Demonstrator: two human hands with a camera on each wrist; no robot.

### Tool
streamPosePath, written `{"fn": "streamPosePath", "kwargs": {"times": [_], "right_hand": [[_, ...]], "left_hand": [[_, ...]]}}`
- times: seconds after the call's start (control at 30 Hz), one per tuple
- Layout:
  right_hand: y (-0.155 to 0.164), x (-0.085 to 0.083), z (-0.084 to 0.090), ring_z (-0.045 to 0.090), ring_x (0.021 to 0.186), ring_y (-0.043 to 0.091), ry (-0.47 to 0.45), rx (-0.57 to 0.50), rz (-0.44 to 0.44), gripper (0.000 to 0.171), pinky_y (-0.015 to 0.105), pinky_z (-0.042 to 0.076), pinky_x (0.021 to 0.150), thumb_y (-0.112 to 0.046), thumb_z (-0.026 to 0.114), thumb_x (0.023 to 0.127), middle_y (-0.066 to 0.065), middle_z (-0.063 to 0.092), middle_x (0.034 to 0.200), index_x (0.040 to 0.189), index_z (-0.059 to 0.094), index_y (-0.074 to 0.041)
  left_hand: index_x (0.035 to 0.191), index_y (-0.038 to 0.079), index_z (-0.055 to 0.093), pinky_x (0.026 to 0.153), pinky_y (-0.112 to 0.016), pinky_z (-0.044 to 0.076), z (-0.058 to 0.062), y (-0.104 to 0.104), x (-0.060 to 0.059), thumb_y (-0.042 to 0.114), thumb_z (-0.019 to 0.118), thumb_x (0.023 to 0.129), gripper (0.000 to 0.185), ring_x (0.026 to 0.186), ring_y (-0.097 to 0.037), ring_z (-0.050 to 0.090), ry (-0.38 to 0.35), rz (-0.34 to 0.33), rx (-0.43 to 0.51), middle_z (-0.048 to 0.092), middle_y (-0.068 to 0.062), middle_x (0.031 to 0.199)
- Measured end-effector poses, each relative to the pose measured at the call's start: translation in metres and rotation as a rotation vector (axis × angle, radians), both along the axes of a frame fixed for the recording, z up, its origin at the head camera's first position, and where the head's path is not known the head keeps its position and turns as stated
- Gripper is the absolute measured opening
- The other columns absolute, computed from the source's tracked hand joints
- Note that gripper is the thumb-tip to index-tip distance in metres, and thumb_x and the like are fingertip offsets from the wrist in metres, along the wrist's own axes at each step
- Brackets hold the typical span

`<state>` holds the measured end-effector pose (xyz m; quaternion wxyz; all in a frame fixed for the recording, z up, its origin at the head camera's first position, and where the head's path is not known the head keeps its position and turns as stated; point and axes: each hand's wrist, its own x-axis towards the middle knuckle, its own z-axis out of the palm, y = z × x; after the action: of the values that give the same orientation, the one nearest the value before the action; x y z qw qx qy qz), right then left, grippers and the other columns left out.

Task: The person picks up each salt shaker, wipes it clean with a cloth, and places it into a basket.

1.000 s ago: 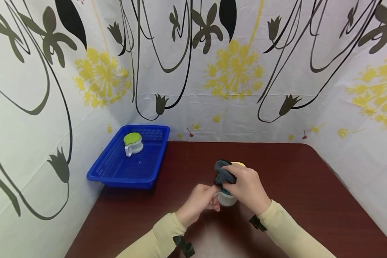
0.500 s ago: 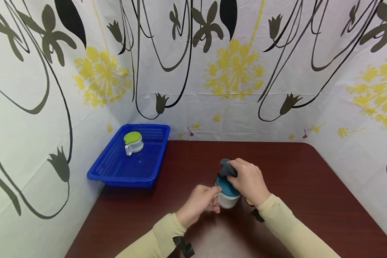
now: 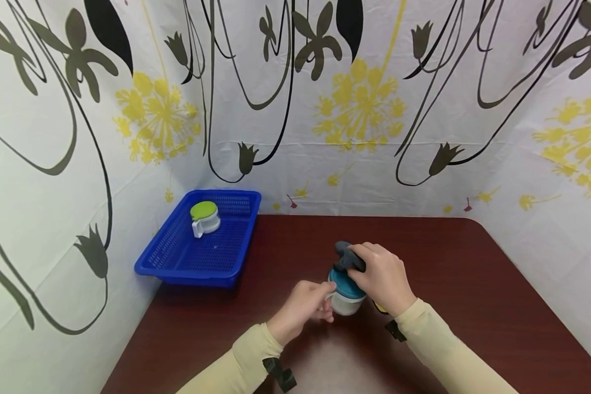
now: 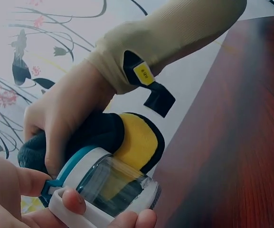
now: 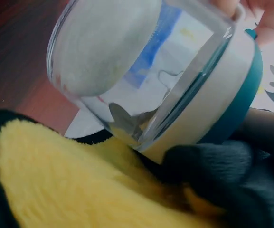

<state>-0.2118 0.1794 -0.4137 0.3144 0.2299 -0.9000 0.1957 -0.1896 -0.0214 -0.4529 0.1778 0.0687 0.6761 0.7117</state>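
A clear seasoning jar [image 3: 347, 306] with a teal lid [image 3: 345, 284] and a white collar is held tilted above the table. My left hand [image 3: 300, 307] grips its white handle [image 4: 72, 214], the thumb by the lid's small tab. My right hand [image 3: 381, 278] holds a cleaning cloth [image 3: 347, 257], dark grey on one side and fluffy yellow on the other. In the left wrist view, the bunched grey part lies against the lid's side. The yellow side [image 5: 65, 178] hangs below the jar in the right wrist view. The right fingertips are partly hidden by the cloth.
A blue plastic basket [image 3: 226, 249] stands at the table's left back. Inside it sits a similar jar with a green lid [image 3: 204, 209] and white handle. The dark red-brown table [image 3: 433, 262] is bordered by patterned white curtains [image 3: 295, 126].
My right hand has moved the cloth from over the lid to its right far side, uncovering the teal top. My left hand keeps its grip, nearly still.
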Motion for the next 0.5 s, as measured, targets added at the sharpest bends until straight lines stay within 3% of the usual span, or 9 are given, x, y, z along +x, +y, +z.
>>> {"fn": "streamPosePath", "kwargs": {"times": [0.2,0.5], "right_hand": [[-0.002,0.006,0.003,0.065,0.084,0.017,0.031,-0.006,0.071,0.039,0.039,0.057,0.066,-0.014,0.088,0.075,0.0,0.068,0.098,0.111,0.073,-0.013],[-0.004,0.015,0.011,0.067,0.095,0.017,0.106,0.024,0.262,0.049,0.039,0.058,0.075,0.002,0.085,0.067,-0.001,0.069,0.105,0.112,0.073,-0.015]], "left_hand": [[0.063,0.003,0.055,0.07,-0.043,0.059,0.002,-0.001,-0.005,0.032,0.063,0.097,0.045,0.058,-0.019,0.058,0.012,0.001,0.015,0.051,-0.006,0.061],[0.064,0.004,0.051,0.071,-0.046,0.059,0.012,-0.008,-0.015,0.026,0.058,0.096,0.039,0.06,-0.022,0.058,0.026,0.052,0.04,0.049,-0.007,0.063]]}}
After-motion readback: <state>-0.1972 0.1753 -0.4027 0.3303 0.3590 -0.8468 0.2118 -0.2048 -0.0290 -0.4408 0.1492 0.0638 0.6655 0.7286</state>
